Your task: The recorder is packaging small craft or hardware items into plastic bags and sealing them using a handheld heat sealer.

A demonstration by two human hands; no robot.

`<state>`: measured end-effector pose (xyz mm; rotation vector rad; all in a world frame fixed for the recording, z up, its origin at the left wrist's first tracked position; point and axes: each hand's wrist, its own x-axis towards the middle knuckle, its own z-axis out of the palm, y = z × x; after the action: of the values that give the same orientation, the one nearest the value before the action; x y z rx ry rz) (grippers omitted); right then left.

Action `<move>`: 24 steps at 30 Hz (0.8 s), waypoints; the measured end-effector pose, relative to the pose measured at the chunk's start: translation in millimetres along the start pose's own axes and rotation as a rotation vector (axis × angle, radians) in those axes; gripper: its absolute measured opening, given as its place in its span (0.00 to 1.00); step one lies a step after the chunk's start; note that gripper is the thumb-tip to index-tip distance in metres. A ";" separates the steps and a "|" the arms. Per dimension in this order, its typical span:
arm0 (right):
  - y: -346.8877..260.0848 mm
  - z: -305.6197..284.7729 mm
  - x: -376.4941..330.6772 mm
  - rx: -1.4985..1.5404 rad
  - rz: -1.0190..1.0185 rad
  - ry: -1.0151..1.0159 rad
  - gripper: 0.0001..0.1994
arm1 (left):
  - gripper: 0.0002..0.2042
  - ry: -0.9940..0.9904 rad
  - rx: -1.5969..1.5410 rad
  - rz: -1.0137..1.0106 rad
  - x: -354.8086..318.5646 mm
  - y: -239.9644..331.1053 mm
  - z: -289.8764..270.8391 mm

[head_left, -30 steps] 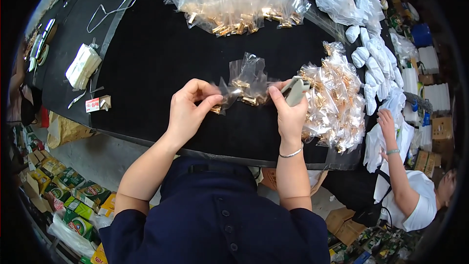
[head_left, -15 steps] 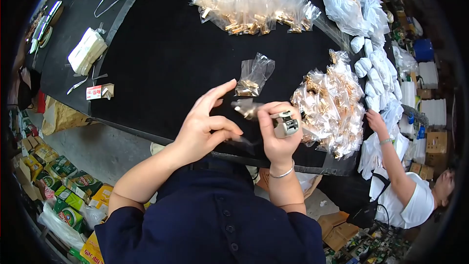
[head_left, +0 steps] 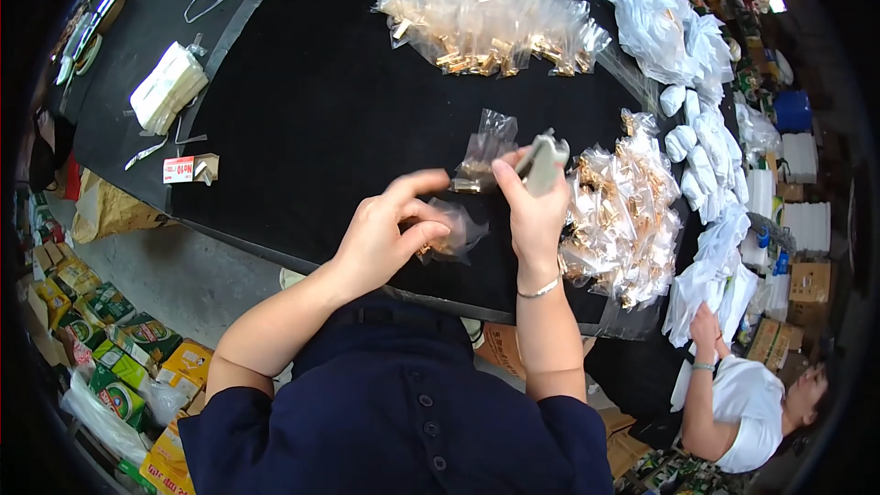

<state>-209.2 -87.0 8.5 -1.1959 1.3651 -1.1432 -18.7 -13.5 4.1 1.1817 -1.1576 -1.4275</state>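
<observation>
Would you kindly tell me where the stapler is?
In the head view, the stapler is right of centre, in the right hand, just left of the nearer bag heap.

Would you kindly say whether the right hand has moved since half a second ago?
Yes: the right hand has moved away from the table's near edge.

On the table [head_left: 302,110], a pile of bags [head_left: 486,9] lies at the far side and a heap of packets [head_left: 623,220] to the right, with wrapped bundles [head_left: 701,151] beyond it and a co-worker [head_left: 747,412] at their near end. Left of the heap, the stapler [head_left: 548,163] sits in the right hand [head_left: 534,211], one bag [head_left: 488,142] lies just left of it, and another [head_left: 463,236] is nearer the person, by the left hand [head_left: 385,238]. Near the left edge, a stack [head_left: 170,87] lies behind a box [head_left: 188,170].
</observation>
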 end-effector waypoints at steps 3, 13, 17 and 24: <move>-7.3 -7.2 -27.2 -0.058 -0.125 -0.030 0.12 | 0.02 -0.163 0.087 -0.021 2.4 4.5 -8.0; 14.4 -16.8 -81.8 0.328 0.025 -0.001 0.10 | 0.03 -0.068 0.217 0.270 17.2 -2.0 18.5; 12.8 -11.7 -89.8 0.276 0.002 0.067 0.14 | 0.03 0.011 0.072 0.111 11.1 -5.0 30.9; 10.6 -12.8 -82.4 0.114 0.115 0.125 0.15 | 0.02 0.095 -0.015 -0.010 9.9 -2.9 28.8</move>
<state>-217.8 -3.5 5.5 -0.9667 1.4234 -1.2131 -48.6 -19.9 2.9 1.2330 -1.0754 -1.3701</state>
